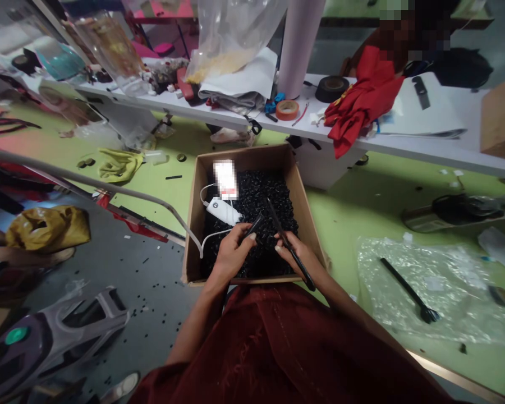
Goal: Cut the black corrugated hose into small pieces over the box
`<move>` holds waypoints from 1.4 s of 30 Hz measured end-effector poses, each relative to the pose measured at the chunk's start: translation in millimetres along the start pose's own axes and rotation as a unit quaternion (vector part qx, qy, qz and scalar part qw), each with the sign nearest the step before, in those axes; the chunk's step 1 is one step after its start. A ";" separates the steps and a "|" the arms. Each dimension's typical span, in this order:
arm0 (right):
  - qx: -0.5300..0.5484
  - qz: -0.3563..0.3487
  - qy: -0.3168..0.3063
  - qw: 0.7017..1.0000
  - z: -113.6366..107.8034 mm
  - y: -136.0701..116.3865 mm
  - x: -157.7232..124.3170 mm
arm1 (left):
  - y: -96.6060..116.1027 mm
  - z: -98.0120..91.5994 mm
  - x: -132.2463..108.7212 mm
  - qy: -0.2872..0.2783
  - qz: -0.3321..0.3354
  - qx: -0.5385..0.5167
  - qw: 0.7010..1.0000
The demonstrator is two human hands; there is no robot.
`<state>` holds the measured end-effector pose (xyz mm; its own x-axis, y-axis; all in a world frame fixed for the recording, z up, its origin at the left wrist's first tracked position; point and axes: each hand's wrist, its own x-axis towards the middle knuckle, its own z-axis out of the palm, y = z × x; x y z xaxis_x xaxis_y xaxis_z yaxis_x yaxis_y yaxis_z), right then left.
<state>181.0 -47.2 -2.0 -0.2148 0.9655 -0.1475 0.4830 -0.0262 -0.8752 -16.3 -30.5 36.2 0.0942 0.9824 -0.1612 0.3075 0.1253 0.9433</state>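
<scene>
A cardboard box full of small black plastic pieces sits on the floor in front of my knees. My left hand is closed on a short black piece over the box's near side. My right hand is closed on a long thin black stick that slants up towards the left hand's piece. A white power bank with a white cable and a phone lie on the black pieces at the left.
A clear plastic sheet with a black fork-like stick lies on the green floor to the right. A low white table carries red cloth, tape rolls and bags. Another person sits behind it. A grey plastic housing lies at the lower left.
</scene>
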 end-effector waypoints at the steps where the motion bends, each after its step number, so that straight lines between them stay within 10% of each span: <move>1: -0.001 -0.006 -0.009 1.000 -2.2 0.7 0.0 | -0.3 -0.7 0.5 -0.007 -0.001 -0.017 1.000; 15: -0.006 -0.029 -0.111 0.993 -21.3 4.1 -0.1 | 0.8 -1.9 3.4 0.009 0.099 0.145 0.984; 42: -0.107 -0.007 -0.041 0.993 -17.2 4.1 1.7 | -5.5 3.6 11.4 -0.025 0.112 0.196 0.974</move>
<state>197.2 -41.2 2.1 -0.2876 0.9405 -0.1808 0.6470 0.0516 -0.7608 -13.5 -20.5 28.1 0.2429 0.9700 0.0133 0.6106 -0.1635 0.7749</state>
